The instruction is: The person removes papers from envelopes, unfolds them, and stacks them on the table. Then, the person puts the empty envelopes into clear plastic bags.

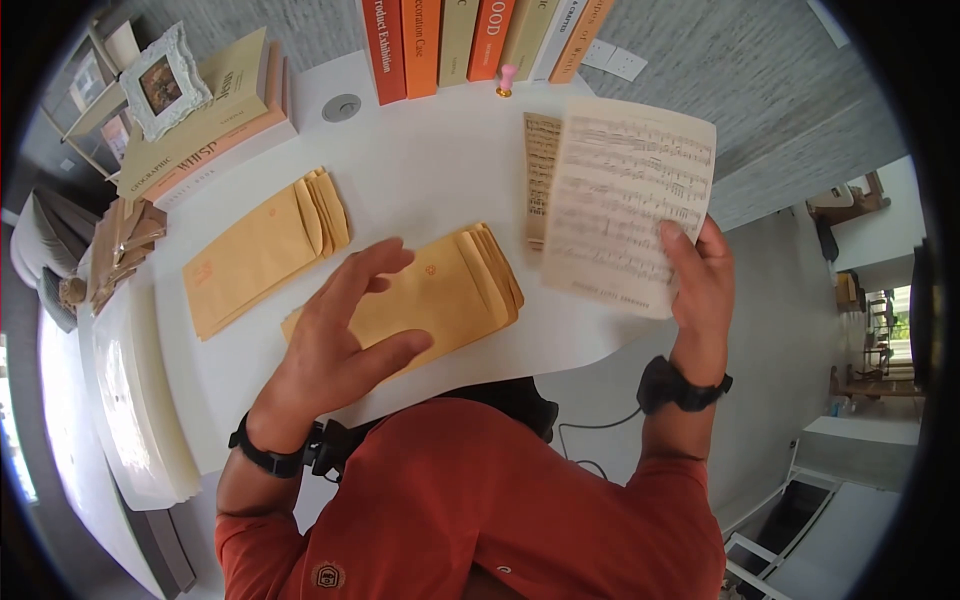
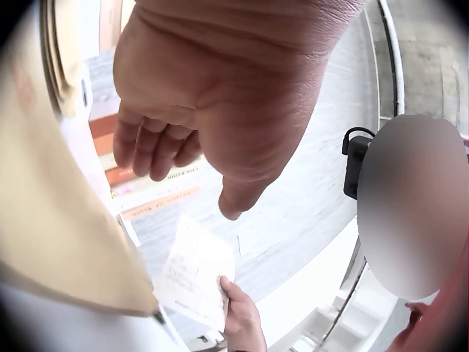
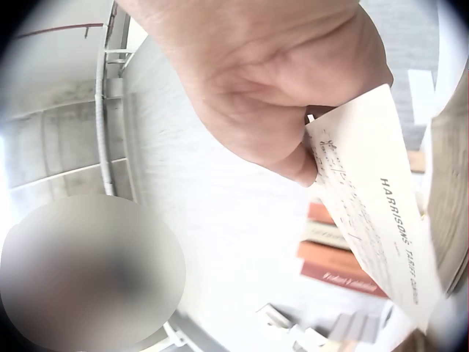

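Paper, a sheet of music [image 1: 628, 205], is pinched at its lower right corner between the thumb and fingers of the right hand [image 1: 700, 285], raised above the white table [image 1: 420, 170]. Left hand [image 1: 335, 335] hovers with fingers spread and relaxed, holding nothing, just over the nearer stack of manila envelopes [image 1: 450, 290], left of the sheet.

- Shirt [image 1: 470, 500]: rust-orange, with sleeves ending above both bare forearms; a small badge-like emblem low on the front.
- Left wrist: black strap [image 1: 265, 458] carrying a chunky black camera unit.
- Right wrist: black band [image 1: 680, 388] with a block-shaped unit; a thin dark cable [image 1: 595, 425] trails from it toward the body.
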{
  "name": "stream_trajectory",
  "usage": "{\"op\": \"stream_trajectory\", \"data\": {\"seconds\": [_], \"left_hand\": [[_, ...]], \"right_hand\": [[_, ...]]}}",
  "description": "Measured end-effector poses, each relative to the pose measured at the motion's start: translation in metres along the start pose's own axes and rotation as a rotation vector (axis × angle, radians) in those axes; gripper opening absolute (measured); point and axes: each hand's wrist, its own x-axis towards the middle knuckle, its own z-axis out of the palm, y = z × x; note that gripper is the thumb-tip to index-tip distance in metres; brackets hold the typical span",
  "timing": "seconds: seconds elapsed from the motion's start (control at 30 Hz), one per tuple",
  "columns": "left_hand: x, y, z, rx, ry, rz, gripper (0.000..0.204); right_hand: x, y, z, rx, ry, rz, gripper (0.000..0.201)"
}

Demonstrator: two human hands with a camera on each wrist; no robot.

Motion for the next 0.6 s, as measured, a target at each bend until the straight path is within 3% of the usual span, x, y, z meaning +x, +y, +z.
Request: {"op": "stream_trajectory", "data": {"seconds": [0.1, 0.17, 0.2, 0.27, 0.3, 0.33, 0.4, 0.5, 0.6], "left_hand": [[0.016, 0.001, 0.025, -0.539, -0.010, -0.055, 0.053], [0.016, -0.010, 0.033, -0.769, -0.040, -0.196, 0.042], [0.014, -0.013, 0.033, -0.881, -0.054, -0.272, 0.037], [0.005, -0.014, 0.028, -0.807, 0.054, -0.213, 0.030], [-0.001, -0.016, 0.024, -0.770, 0.104, -0.188, 0.027], [-0.008, -0.022, 0.017, -0.741, 0.144, -0.180, 0.024], [-0.016, -0.025, 0.010, -0.702, 0.227, -0.172, 0.023], [-0.025, -0.029, 0.005, -0.670, 0.292, -0.162, 0.023], [-0.032, -0.038, -0.002, -0.640, 0.270, -0.183, 0.024]], "right_hand": [[-0.033, -0.017, 0.034, 0.046, -0.179, -0.049, 0.031], [-0.046, -0.025, 0.052, -0.169, -0.387, -0.040, 0.032], [-0.043, -0.024, 0.050, -0.142, -0.450, -0.008, 0.033], [-0.023, -0.013, 0.044, -0.083, -0.573, 0.059, 0.034], [-0.001, -0.007, 0.032, -0.138, -0.474, 0.142, 0.036], [0.024, 0.004, 0.023, -0.387, -0.264, 0.088, 0.037], [0.073, 0.025, 0.002, -1.082, 0.050, 0.135, 0.046], [0.102, 0.047, -0.014, -1.201, -0.085, 0.406, 0.059], [0.098, 0.072, -0.016, -1.188, -0.068, 0.273, 0.040]]}}
